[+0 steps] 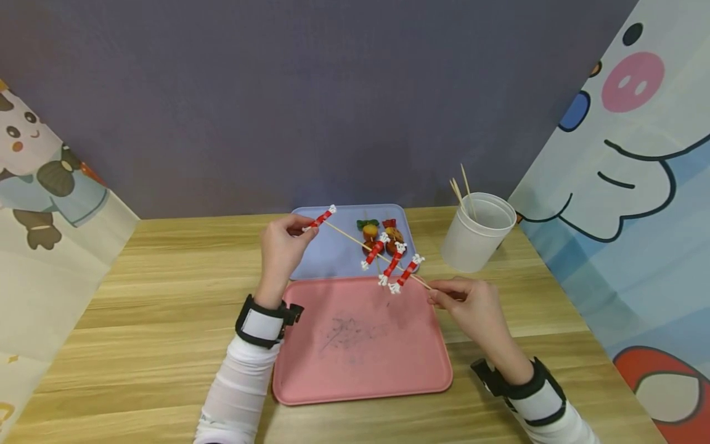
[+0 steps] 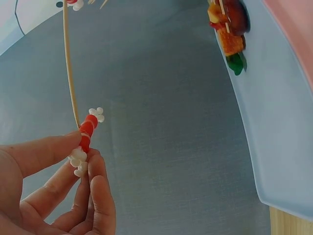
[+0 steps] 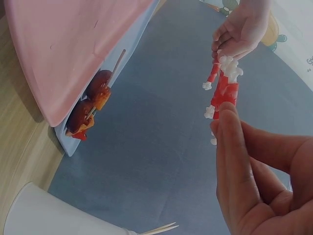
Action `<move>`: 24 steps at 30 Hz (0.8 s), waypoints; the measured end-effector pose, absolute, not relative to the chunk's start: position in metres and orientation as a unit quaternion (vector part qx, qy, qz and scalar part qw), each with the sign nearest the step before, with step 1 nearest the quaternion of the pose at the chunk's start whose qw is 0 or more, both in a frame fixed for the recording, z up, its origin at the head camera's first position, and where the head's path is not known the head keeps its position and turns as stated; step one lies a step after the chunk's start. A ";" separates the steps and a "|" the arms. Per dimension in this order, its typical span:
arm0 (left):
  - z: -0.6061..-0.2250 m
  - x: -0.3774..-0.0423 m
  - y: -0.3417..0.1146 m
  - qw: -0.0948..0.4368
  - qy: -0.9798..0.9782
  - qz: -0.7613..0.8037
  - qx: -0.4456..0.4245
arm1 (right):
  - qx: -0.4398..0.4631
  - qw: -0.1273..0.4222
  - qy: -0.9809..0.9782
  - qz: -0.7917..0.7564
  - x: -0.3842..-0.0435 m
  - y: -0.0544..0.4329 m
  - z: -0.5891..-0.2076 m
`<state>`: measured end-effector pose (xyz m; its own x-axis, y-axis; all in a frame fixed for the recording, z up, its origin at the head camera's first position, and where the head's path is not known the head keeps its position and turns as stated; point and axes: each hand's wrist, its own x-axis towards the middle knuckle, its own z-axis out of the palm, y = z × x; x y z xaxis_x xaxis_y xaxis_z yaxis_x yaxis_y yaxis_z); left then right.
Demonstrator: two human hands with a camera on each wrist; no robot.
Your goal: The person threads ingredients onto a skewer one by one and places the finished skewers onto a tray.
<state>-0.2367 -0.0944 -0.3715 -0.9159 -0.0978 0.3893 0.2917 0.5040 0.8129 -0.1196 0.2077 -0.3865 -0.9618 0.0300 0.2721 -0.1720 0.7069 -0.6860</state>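
Observation:
In the head view a thin bamboo skewer (image 1: pixel 348 236) slants across the air between both hands, over the trays. Three small red toy food pieces (image 1: pixel 394 263) with white knobbed ends are threaded crosswise on its right half. My left hand (image 1: pixel 285 250) pinches one more such red piece (image 2: pixel 88 126) between thumb and fingers at the skewer's far-left tip. My right hand (image 1: pixel 473 306) pinches the skewer's lower right end with thumb and fingertips. The right wrist view shows a red piece (image 3: pixel 227 94) just beyond the right fingertips, with others lined up behind it.
A pink tray (image 1: pixel 360 370) with dark scuffs lies in front, and a pale blue tray (image 1: pixel 327 253) behind it holds two loaded toy food skewers (image 1: pixel 370 232). At the right stands a white cup (image 1: pixel 471 243) with several bare sticks (image 1: pixel 465 179). A grey panel (image 1: pixel 333 111) rises behind.

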 end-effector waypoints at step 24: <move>-0.372 -0.235 -0.088 0.249 -0.826 -0.502 -0.061 | 0.034 0.126 -0.911 0.391 -0.117 0.206 -0.385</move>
<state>-0.2351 -0.0877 -0.3721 -0.8692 -0.1496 0.4714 0.3496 0.4882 0.7996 -0.1166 0.2055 -0.3848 -0.9659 0.0360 0.2563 -0.1608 0.6926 -0.7031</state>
